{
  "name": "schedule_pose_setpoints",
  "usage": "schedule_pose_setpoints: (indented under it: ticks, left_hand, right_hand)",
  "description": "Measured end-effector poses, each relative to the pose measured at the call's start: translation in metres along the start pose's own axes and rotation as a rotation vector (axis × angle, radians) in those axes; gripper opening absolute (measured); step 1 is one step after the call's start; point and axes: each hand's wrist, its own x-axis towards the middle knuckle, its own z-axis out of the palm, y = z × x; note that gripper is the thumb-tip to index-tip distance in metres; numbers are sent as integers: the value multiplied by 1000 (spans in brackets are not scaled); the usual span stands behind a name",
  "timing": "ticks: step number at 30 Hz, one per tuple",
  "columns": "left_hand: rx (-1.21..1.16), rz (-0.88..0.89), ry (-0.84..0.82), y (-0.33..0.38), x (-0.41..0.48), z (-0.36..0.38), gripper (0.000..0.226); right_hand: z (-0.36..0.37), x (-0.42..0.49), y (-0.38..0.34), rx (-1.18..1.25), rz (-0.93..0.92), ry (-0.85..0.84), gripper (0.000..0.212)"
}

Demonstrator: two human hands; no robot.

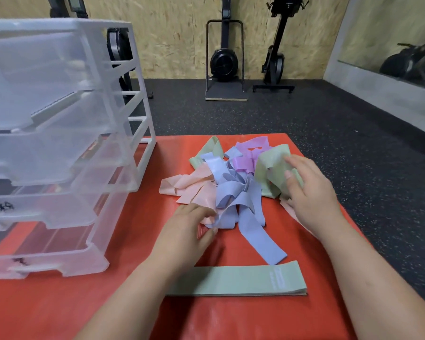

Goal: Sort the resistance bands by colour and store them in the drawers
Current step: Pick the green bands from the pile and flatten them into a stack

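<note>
Both bare forearms reach forward from the near edge, angled slightly in toward each other. The left hand (189, 227) lies low, palm down, wrist straight, its fingers bent at the knuckles and the thumb (211, 232) tucked in close beside them; whether it pinches anything I cannot tell. The right hand (309, 190) sits farther forward, palm down, fingers (296, 161) stretched out and loosely spread, thumb held apart.

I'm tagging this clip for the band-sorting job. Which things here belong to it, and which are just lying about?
Job: tangled pile of bands; flat green band; clear drawer unit; left hand, pinching a peach band; right hand, on the pile.
Lying about: exercise machines by the wall; mirror.
</note>
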Motion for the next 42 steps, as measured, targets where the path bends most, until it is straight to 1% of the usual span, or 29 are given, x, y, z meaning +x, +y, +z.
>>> schedule_pose_setpoints:
  ticks: [3,6,7,9,10,12,15,20,22,25,28,31,34,35,39,41,42]
  left_hand:
    - [12,5,11,5,-5,-5,26]
    - [7,-1,6,9,-11,-10,28]
    - [7,0,8,11,-13,-12,29]
    - [6,2,14,13,-16,-14,29]
    - [4,-1,15,15,-17,-15,30]
    - [-5,-10,2,18,-20,-15,31]
    - [-24,-9,-28,25,-22,-14,35]
    - [-123,13,-34,39,-20,-5,33]
    - [-187,13,-30,45,-18,-1,36]
    - [-281,4,1,55,-12,3,47]
    - [-408,-64,18,63,-4,4,55]
    - [-530,-97,-27,68,2,3,50]
    - [-554,-73,-48,68,7,5,31]
    - [-554,-79,-50,67,8,6,29]
    - [-586,-108,-6,68,9,9,47]
    - [-617,-115,24,70,9,7,46]
    - [-617,-103,24,69,10,7,40]
  right_hand:
    - [-10,-14,-5,19,41,-37,28]
    - [-25,-24,-16,120,-7,108,19]
    - [-31,-27,-21,218,7,157,19]
    - [-40,-33,-27,460,101,192,20]
    - [-39,-35,-24,492,139,194,21]
    - [-34,-41,-14,472,212,151,26]
    - [-28,-50,-8,637,299,92,31]
    - [-29,-51,-26,851,251,67,39]
    - [-29,-49,-33,911,215,47,42]
    - [-24,-47,-39,922,193,-4,47]
    - [-18,-46,-45,932,193,-52,48]
    - [-15,-44,-53,974,156,-106,49]
    - [-12,-41,-56,1013,134,-144,52]
    - [-11,-40,-56,1006,133,-145,53]
    - [-9,-41,-51,969,137,-196,58]
    - [-7,-43,-51,946,129,-250,60]
    - [-6,-44,-51,939,124,-267,60]
